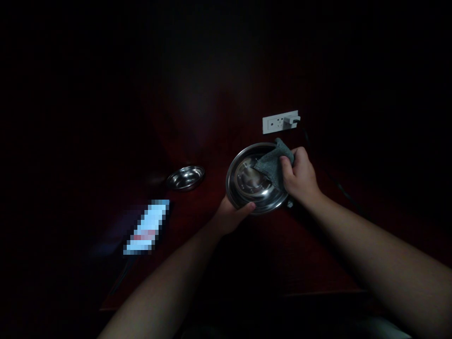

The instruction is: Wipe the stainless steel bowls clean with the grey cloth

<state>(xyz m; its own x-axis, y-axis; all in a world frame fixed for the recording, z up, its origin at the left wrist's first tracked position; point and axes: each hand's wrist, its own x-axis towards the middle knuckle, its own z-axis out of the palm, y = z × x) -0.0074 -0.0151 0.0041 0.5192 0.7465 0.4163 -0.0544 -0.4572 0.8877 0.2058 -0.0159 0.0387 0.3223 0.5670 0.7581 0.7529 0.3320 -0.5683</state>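
Holding the steel bowl (247, 181) tilted up off the dark red table (300, 254), your left hand (229, 216) grips its near rim from below, thumb laid over the edge and fingers curled under out of sight. Your right hand (300, 176) is closed tight around a bunched grey cloth (273, 162), which is pressed against the inside of the bowl at its far right wall. The bowl sits between your two hands, just in front of a white wall socket (275, 124) with a plug (293, 119) in it. Judging by the dim light, the wiping looks under way rather than finished: the cloth covers only the right part of the interior, while the bottom and left wall shine bare, and you cannot tell whether they are wet or dry. A smaller bowl (185, 177) rests on the table to your left, well apart from the cloth. No brand, label or writing can be read; the glowing slab (146, 227) near your left forearm is pixelated, and the bowl shows only reflections.
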